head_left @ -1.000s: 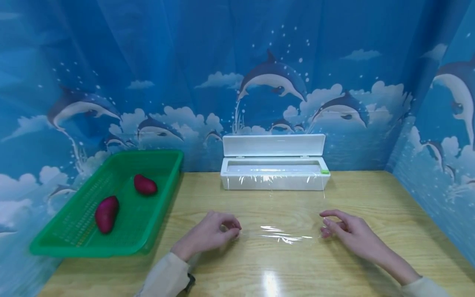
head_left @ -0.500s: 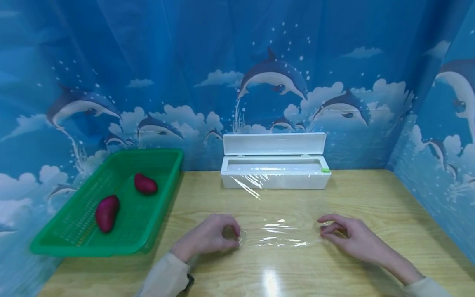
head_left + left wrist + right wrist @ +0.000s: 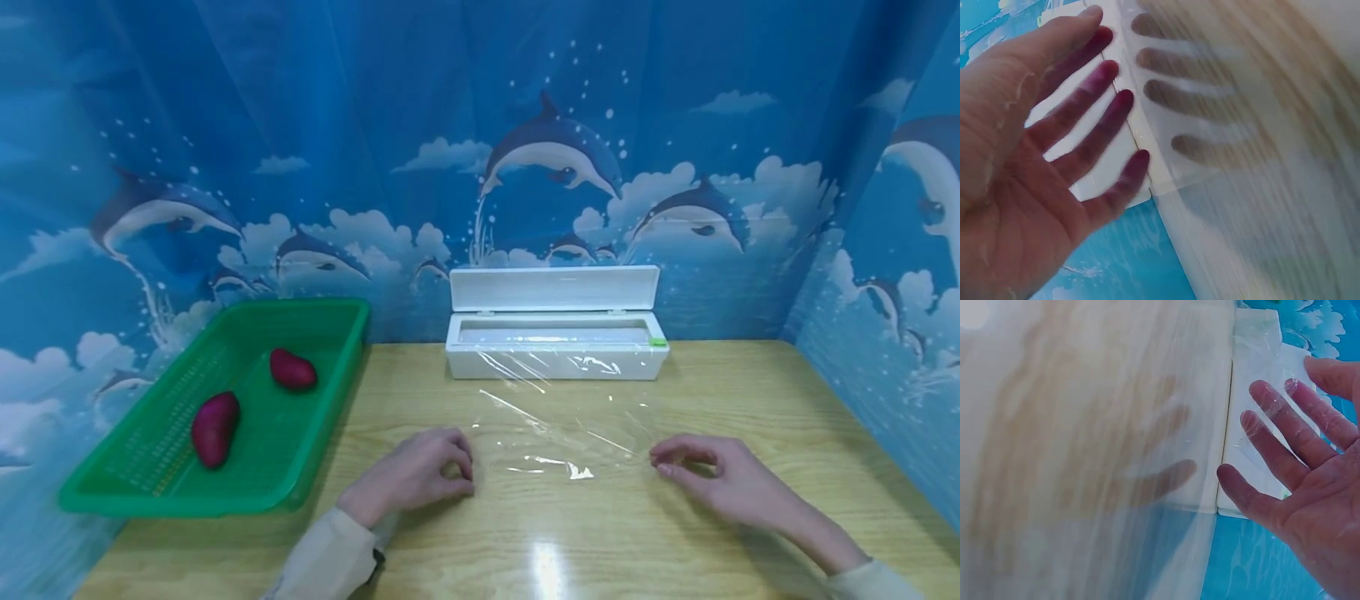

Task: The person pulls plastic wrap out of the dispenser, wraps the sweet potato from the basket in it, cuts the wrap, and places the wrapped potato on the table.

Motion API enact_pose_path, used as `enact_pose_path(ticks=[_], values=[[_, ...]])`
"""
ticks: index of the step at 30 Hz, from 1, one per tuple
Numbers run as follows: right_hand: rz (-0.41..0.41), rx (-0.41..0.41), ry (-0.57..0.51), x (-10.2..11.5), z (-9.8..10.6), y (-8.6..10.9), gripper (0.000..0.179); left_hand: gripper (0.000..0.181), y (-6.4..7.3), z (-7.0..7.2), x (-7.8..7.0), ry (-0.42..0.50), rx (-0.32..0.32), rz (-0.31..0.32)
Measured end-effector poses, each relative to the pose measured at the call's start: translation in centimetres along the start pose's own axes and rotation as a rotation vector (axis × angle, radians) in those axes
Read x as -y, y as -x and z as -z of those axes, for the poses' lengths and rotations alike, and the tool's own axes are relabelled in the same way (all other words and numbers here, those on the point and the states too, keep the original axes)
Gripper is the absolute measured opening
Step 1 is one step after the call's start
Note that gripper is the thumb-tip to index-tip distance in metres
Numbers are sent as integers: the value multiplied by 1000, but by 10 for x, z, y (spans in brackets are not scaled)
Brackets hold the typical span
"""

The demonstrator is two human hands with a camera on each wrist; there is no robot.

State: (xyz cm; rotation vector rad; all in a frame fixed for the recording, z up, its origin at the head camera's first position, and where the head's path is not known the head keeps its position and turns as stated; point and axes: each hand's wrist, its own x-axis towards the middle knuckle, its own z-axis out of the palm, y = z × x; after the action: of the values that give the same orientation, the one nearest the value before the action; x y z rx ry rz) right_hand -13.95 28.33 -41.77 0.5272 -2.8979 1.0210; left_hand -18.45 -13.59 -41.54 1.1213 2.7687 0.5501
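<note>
A thin sheet of clear plastic wrap (image 3: 543, 429) runs forward from a white wrap dispenser box (image 3: 555, 364) and lies over the table, wrinkled and glinting. By its left edge is my left hand (image 3: 416, 471), thumb and fingertips apart; the left wrist view shows the fingers (image 3: 1094, 125) spread loosely with nothing gripped. At the right edge, my right hand (image 3: 723, 479) has its fingertips next to the wrap's corner. In the right wrist view its fingers (image 3: 1297, 440) are extended, the thumb stands apart, and clear film shows across the fingertips.
The box's lid (image 3: 555, 289) stands raised at the back, with a green slider (image 3: 657, 342) on the right end. A green basket (image 3: 330, 425) at left holds two purple-red sweet potatoes (image 3: 215, 429). Dolphin-print curtain (image 3: 420, 100) borders the wooden table (image 3: 600, 550).
My left hand has drawn slightly left from the wrap's edge. The wrap's front edge has slackened and shows new diagonal wrinkles. My right hand has shifted slightly, its fingertips now closer together.
</note>
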Motion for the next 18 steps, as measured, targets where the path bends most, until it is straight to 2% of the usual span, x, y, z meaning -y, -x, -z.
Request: enact_pose_path(ticks=[3,6,9,14,18], values=[[-31,3,-1,2,2,-1,15,11,1,2,-1,15,27,30],[-22,-25,13,2,2,-1,12,19,0,4,-4,21,50,65],[72,-94,58,0,-2,-1,10,26,0,6,-7,1,66,75],[256,-204,145,-4,-9,-1,19,26,-2,10,-11,-27,101,82],[307,-238,182,-7,-9,0,25,26,-1,12,-14,-2,132,120]])
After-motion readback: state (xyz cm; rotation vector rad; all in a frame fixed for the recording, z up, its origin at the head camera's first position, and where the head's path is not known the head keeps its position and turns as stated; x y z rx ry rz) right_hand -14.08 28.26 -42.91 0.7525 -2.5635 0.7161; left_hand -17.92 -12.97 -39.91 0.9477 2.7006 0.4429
